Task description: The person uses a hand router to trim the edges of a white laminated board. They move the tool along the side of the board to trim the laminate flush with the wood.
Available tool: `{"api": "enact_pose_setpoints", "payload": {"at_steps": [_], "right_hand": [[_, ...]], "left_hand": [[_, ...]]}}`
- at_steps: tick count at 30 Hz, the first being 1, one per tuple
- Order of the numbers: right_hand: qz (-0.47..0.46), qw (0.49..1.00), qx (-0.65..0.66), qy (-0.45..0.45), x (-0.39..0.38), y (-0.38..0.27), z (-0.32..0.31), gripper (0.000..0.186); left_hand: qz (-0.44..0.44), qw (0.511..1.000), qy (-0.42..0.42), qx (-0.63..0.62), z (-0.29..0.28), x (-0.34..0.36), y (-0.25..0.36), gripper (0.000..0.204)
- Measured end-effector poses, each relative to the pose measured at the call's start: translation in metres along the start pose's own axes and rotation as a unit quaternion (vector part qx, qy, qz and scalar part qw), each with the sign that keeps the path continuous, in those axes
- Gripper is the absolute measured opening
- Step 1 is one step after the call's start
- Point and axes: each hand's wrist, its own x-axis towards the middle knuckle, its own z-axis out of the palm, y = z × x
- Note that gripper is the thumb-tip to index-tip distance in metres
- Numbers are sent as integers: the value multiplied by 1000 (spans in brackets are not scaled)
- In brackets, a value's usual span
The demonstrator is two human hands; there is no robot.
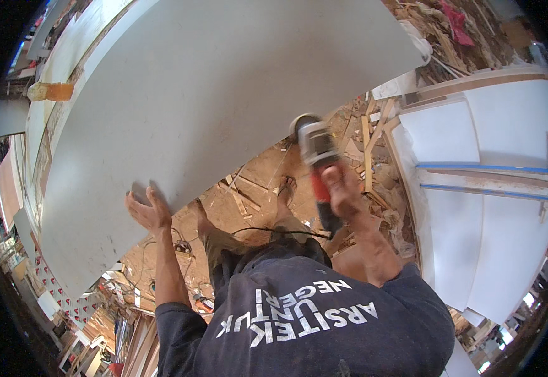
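Observation:
A large grey panel (179, 94) fills the upper middle of the head view, its near edge running slantwise in front of me. My left hand (149, 212) lies on the panel close to that edge, fingers spread. In my right hand (343, 191) is a red and grey angle grinder (319, 154), gripped by its body. The grinder's round disc end (304, 122) is at the panel's near edge; it is blurred, and I cannot tell whether it touches. A black cord (299, 232) runs from the tool's back end across my waist.
White panels with blue strips (487, 166) stand at the right. Wood offcuts (244, 195) and scraps litter the floor around my bare feet (286, 187). An amber block (51, 92) sits at the far left edge. A pink scrap (456, 24) lies at the far right.

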Motion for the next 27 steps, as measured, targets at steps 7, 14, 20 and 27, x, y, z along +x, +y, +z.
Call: {"api": "enact_pose_setpoints", "payload": {"at_steps": [7,14,20,27], "right_hand": [[-24,999,-41,-9,-4,15,7,57],[-71,991,57,99,42,12,-90,54],[-60,997,6,43,28,10,-51,58],[-48,998,-24,41,26,21,-60,68]], "left_hand": [[23,1000,-10,-12,-3,-1,10,77],[11,1000,-2,15,4,-1,-4,78],[-1,1000,-17,-4,-3,1,15,79],[16,1000,7,25,3,-1,-10,81]]}}
